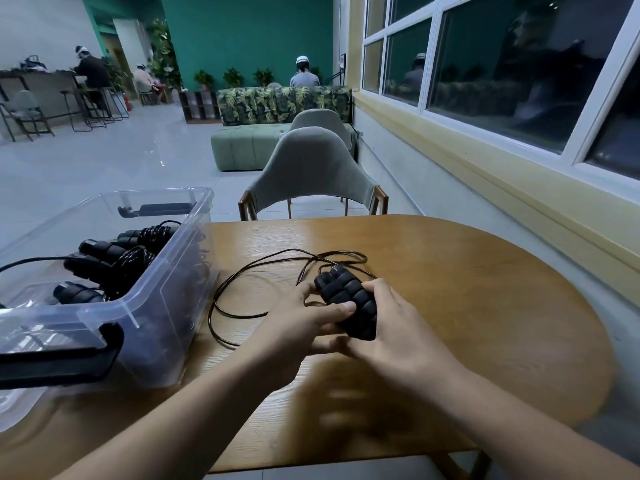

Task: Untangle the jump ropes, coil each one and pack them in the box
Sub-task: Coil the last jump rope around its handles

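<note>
- Jump rope handles (346, 299), black ribbed foam, two side by side, held just above the wooden table (467, 289), near its middle.
- Left hand (298, 327) clamped on the handles from the left, thumb laid across the top, other fingers curled underneath.
- Right hand (394, 330) wrapped round the same handles from the right, fingers curled, tips hidden beneath.
- Thin black cord (213, 303) trailing from the handles' far ends, lying in loose open loops on the table, between the hands and the box.
- Clear plastic box (162, 289) at the table's left edge, open-topped, black latch on its near end.
- Inside the box, coiled jump ropes (104, 258), black handles and wound cords packed together.
- Grey chair (311, 168) just beyond the table's far edge.
</note>
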Demonstrator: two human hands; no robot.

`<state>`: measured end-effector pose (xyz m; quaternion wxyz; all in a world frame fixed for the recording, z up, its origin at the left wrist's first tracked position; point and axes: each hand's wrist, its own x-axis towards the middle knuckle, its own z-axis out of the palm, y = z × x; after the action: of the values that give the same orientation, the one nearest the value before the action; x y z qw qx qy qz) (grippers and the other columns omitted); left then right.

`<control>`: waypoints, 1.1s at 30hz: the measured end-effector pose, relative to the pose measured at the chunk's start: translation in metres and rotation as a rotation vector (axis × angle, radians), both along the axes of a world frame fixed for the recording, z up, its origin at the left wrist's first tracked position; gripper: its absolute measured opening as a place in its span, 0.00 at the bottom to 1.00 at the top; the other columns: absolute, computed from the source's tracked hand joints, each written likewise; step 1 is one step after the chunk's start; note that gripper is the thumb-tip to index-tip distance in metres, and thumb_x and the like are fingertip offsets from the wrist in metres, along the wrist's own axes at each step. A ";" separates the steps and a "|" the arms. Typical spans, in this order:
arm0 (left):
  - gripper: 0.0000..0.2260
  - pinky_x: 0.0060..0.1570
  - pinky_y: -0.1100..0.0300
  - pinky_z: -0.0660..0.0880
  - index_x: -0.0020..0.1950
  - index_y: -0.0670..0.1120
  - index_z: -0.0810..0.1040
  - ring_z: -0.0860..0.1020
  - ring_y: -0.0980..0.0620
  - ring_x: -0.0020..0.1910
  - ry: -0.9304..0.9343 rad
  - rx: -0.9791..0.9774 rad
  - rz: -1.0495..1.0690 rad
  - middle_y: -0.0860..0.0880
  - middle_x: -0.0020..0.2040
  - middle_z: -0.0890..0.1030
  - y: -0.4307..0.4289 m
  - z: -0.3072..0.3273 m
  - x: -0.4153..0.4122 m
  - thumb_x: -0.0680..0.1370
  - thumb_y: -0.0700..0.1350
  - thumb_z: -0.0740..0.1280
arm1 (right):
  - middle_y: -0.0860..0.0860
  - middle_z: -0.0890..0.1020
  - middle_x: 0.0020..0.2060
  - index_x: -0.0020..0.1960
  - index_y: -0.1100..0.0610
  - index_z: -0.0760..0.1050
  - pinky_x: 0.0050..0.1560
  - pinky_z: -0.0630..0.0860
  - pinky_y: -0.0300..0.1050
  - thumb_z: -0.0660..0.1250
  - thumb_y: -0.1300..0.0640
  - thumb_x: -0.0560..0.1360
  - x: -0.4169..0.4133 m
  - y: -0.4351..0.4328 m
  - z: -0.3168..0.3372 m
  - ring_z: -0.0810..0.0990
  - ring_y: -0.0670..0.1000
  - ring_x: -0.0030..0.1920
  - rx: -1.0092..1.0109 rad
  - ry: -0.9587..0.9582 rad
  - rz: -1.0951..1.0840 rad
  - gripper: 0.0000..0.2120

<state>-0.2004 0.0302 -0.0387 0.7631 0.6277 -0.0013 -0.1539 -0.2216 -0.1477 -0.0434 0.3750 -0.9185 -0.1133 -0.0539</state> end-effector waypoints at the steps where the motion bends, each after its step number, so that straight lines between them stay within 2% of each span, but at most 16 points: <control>1: 0.18 0.48 0.49 0.84 0.66 0.45 0.77 0.87 0.40 0.55 -0.022 0.000 0.001 0.38 0.57 0.86 0.000 0.002 0.000 0.78 0.37 0.76 | 0.40 0.78 0.56 0.64 0.41 0.67 0.53 0.81 0.48 0.80 0.42 0.71 0.001 -0.002 0.002 0.80 0.44 0.55 -0.007 -0.006 -0.004 0.29; 3: 0.14 0.51 0.48 0.84 0.64 0.45 0.79 0.87 0.44 0.55 -0.107 0.082 0.025 0.38 0.58 0.85 0.001 0.007 -0.001 0.79 0.42 0.75 | 0.40 0.80 0.52 0.62 0.41 0.69 0.48 0.79 0.43 0.78 0.44 0.73 0.002 -0.004 0.008 0.80 0.43 0.51 0.000 0.003 -0.006 0.24; 6: 0.12 0.52 0.49 0.84 0.57 0.51 0.79 0.86 0.56 0.50 -0.346 0.402 0.206 0.53 0.52 0.86 0.005 0.015 0.003 0.80 0.57 0.73 | 0.46 0.85 0.43 0.56 0.43 0.76 0.39 0.78 0.43 0.78 0.48 0.73 0.000 -0.010 0.022 0.83 0.45 0.39 0.092 0.106 -0.008 0.16; 8: 0.13 0.51 0.55 0.81 0.57 0.56 0.76 0.82 0.61 0.50 -0.548 0.576 0.312 0.57 0.51 0.83 0.010 0.020 0.006 0.80 0.61 0.70 | 0.49 0.85 0.42 0.54 0.45 0.80 0.34 0.77 0.44 0.79 0.52 0.72 -0.002 -0.017 0.033 0.81 0.47 0.34 0.144 0.212 0.038 0.14; 11: 0.08 0.53 0.53 0.79 0.54 0.58 0.79 0.81 0.58 0.53 -0.772 0.678 0.225 0.59 0.50 0.83 0.014 0.024 0.005 0.83 0.61 0.66 | 0.52 0.84 0.41 0.54 0.47 0.83 0.36 0.76 0.46 0.80 0.51 0.71 -0.002 -0.031 0.049 0.79 0.47 0.35 0.244 0.328 0.130 0.13; 14: 0.14 0.52 0.51 0.76 0.47 0.57 0.80 0.79 0.54 0.53 -0.866 0.699 0.189 0.58 0.46 0.82 0.016 0.024 0.003 0.83 0.63 0.61 | 0.57 0.86 0.47 0.56 0.48 0.85 0.40 0.76 0.47 0.77 0.48 0.69 0.000 -0.050 0.060 0.79 0.49 0.39 0.290 0.418 0.225 0.16; 17: 0.16 0.45 0.61 0.70 0.41 0.57 0.76 0.77 0.55 0.45 -0.856 0.624 0.149 0.58 0.39 0.78 0.012 0.029 0.000 0.85 0.60 0.60 | 0.50 0.86 0.41 0.60 0.58 0.84 0.36 0.72 0.42 0.73 0.55 0.73 0.000 -0.060 0.064 0.76 0.49 0.36 0.399 0.518 0.383 0.17; 19: 0.17 0.40 0.68 0.68 0.39 0.57 0.74 0.74 0.59 0.38 -0.789 0.465 0.096 0.58 0.36 0.76 0.009 0.033 -0.003 0.87 0.56 0.59 | 0.51 0.87 0.44 0.62 0.63 0.81 0.33 0.68 0.42 0.72 0.56 0.73 0.001 -0.062 0.065 0.74 0.50 0.35 0.488 0.560 0.489 0.20; 21: 0.16 0.39 0.65 0.72 0.40 0.55 0.76 0.76 0.56 0.35 -0.732 0.327 0.053 0.52 0.35 0.76 0.008 0.035 -0.004 0.86 0.55 0.59 | 0.49 0.86 0.42 0.64 0.67 0.78 0.32 0.66 0.42 0.71 0.54 0.73 0.000 -0.062 0.066 0.74 0.48 0.34 0.583 0.574 0.574 0.24; 23: 0.18 0.35 0.56 0.72 0.43 0.52 0.78 0.74 0.49 0.31 -0.661 0.241 0.006 0.43 0.33 0.74 0.007 0.035 -0.005 0.86 0.58 0.58 | 0.51 0.86 0.41 0.66 0.70 0.74 0.30 0.65 0.40 0.69 0.53 0.73 0.000 -0.063 0.066 0.74 0.46 0.32 0.712 0.564 0.589 0.28; 25: 0.19 0.31 0.56 0.66 0.47 0.46 0.79 0.67 0.49 0.30 -0.584 0.153 -0.013 0.44 0.32 0.68 0.005 0.031 -0.004 0.87 0.57 0.58 | 0.60 0.84 0.48 0.70 0.70 0.72 0.30 0.64 0.40 0.69 0.53 0.73 0.001 -0.066 0.064 0.73 0.47 0.32 0.856 0.530 0.567 0.30; 27: 0.19 0.30 0.59 0.60 0.51 0.42 0.77 0.61 0.51 0.30 -0.528 0.084 -0.035 0.47 0.33 0.64 0.001 0.028 -0.004 0.87 0.55 0.57 | 0.65 0.81 0.55 0.72 0.65 0.74 0.30 0.67 0.38 0.68 0.54 0.75 0.002 -0.065 0.062 0.72 0.48 0.34 0.972 0.517 0.576 0.28; 31: 0.13 0.29 0.62 0.59 0.51 0.46 0.72 0.59 0.54 0.30 -0.499 0.023 -0.063 0.49 0.34 0.63 -0.008 0.020 -0.008 0.88 0.53 0.56 | 0.63 0.80 0.57 0.73 0.63 0.72 0.33 0.70 0.37 0.64 0.57 0.78 -0.002 -0.048 0.055 0.75 0.47 0.37 1.030 0.601 0.717 0.25; 33: 0.12 0.29 0.61 0.59 0.50 0.47 0.70 0.60 0.55 0.29 -0.511 0.061 -0.043 0.53 0.33 0.65 -0.011 0.017 -0.008 0.88 0.53 0.57 | 0.58 0.82 0.52 0.72 0.63 0.71 0.33 0.70 0.38 0.64 0.58 0.78 -0.006 -0.038 0.054 0.76 0.46 0.38 1.010 0.604 0.744 0.24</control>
<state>-0.2079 0.0194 -0.0220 0.7152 0.6689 -0.2027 -0.0063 -0.2277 -0.1852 0.0106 0.7650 -0.5066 -0.2720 0.2901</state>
